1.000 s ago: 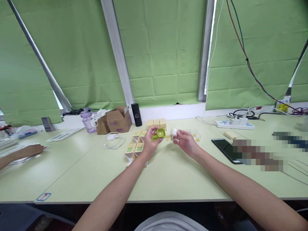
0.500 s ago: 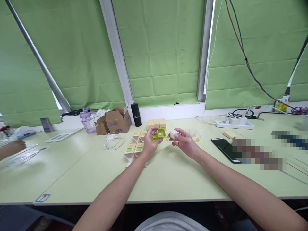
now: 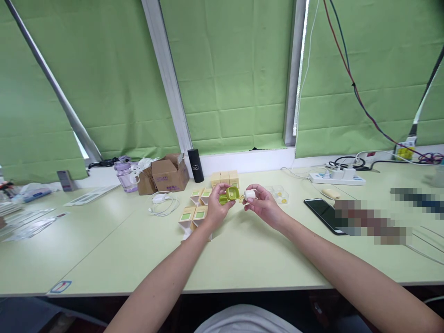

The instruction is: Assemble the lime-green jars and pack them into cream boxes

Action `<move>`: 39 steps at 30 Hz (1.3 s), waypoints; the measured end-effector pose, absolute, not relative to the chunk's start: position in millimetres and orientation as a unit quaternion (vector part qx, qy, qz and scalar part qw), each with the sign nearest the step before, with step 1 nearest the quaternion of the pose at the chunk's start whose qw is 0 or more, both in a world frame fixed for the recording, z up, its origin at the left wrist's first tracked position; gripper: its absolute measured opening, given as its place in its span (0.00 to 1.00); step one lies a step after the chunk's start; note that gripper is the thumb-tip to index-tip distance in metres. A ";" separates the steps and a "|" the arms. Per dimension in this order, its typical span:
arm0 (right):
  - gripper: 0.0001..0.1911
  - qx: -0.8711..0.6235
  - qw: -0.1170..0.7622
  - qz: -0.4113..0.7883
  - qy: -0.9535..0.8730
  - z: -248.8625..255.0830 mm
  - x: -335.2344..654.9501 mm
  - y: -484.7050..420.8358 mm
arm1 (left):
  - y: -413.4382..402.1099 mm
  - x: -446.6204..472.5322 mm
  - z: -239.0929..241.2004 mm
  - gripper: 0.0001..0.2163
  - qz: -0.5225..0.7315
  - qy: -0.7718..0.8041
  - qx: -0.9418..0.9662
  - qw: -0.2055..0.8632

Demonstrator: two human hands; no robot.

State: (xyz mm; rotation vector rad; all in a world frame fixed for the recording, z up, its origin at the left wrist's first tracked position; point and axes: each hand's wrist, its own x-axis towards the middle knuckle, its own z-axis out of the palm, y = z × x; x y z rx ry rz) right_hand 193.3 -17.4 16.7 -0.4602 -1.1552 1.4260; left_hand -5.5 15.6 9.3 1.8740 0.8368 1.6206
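Note:
My left hand [image 3: 218,203] is closed round a small lime-green case [image 3: 233,193], which is open with its hollow side showing. Opposite it, my right hand [image 3: 264,203] pinches a small white rounded case [image 3: 249,194] by its sides. The two cases are close together but apart, above the table. Just behind my right hand lies a clear tray [image 3: 280,194] with yellow bits in it. Small cream boxes with green windows [image 3: 187,216] stand beside my left forearm. More cream boxes [image 3: 225,178] are lined up behind my hands.
To the left are a brown carton [image 3: 169,175], a purple bottle [image 3: 127,176] and a white cable [image 3: 163,203]. A black cylinder [image 3: 196,165] stands at the back. On the right lie a dark phone [image 3: 324,216] and a white power strip [image 3: 337,179].
My right hand has brought the white case slightly left and turned it a little. My left hand has barely moved. Another person's hand at the far left has mostly gone out of view.

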 end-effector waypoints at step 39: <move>0.23 -0.318 0.591 0.514 -0.534 9.8 193.3 -5.3 | 15.8 -2.8 4.3 0.23 0.550 0.370 0.725 0.189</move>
